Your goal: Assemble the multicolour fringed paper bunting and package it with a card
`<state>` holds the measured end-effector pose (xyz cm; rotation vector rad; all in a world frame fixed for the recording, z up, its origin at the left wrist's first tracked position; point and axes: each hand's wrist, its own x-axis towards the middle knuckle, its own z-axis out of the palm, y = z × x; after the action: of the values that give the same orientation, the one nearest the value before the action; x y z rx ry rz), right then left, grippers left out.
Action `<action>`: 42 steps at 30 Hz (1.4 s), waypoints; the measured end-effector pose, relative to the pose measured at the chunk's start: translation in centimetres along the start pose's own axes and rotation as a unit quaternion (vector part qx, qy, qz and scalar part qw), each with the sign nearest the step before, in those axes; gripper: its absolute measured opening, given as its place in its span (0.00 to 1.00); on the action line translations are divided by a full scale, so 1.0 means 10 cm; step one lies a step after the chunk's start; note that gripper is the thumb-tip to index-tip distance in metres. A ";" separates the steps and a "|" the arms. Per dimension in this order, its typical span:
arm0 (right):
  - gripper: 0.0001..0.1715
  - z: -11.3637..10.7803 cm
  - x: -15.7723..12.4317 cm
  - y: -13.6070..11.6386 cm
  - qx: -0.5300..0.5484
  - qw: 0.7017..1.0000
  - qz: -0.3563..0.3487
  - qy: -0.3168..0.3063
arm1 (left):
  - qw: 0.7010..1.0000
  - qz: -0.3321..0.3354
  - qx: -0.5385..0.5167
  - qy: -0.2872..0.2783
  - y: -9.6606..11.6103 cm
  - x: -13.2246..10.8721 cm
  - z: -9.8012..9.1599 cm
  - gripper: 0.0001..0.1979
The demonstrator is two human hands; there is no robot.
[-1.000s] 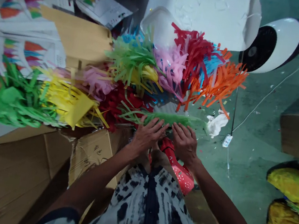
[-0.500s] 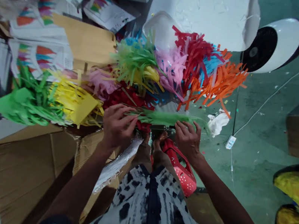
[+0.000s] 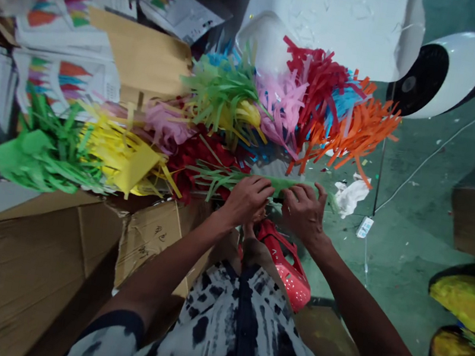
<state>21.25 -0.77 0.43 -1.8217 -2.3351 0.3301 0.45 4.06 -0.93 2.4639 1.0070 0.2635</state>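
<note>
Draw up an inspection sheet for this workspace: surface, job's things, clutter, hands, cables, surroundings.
Surface: white top at the far side; the nearer part is covered and hard to make out.
Job's things: green fringed strip; multicoloured fringed bunches beyond and left of it.
Clutter: printed packets, crumpled white scrap.
Hands: left hand and right hand side by side, curled over the strip; how tightly is unclear.
Cables: white cable across the green floor.
Surroundings: cardboard boxes, black-and-white rounded appliance, yellow bundles.
</note>
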 end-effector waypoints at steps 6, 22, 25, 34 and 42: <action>0.14 -0.05 0.06 0.01 0.011 1.000 -0.021 -0.001 | 1.000 0.018 0.015 0.012 -0.03 0.04 0.03 0.12; 0.09 0.06 0.07 0.01 -0.005 0.994 -0.071 0.078 | 0.997 0.019 0.058 0.053 -0.03 0.05 0.11 0.12; 0.11 0.11 0.06 0.01 -0.012 0.994 -0.073 0.077 | 0.995 0.024 0.062 0.073 -0.03 0.02 0.19 0.11; 0.10 0.09 -0.03 0.29 -0.003 0.996 -0.054 0.066 | 0.994 -0.030 0.033 0.105 -0.19 -0.25 0.03 0.10; 0.13 0.03 0.14 0.26 0.039 0.997 0.073 0.013 | 0.987 -0.151 0.020 0.048 -0.23 -0.09 -0.21 0.12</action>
<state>23.24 1.22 -0.55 -1.9513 -2.1467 0.4071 -2.30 5.63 -0.23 2.3091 1.4200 0.2657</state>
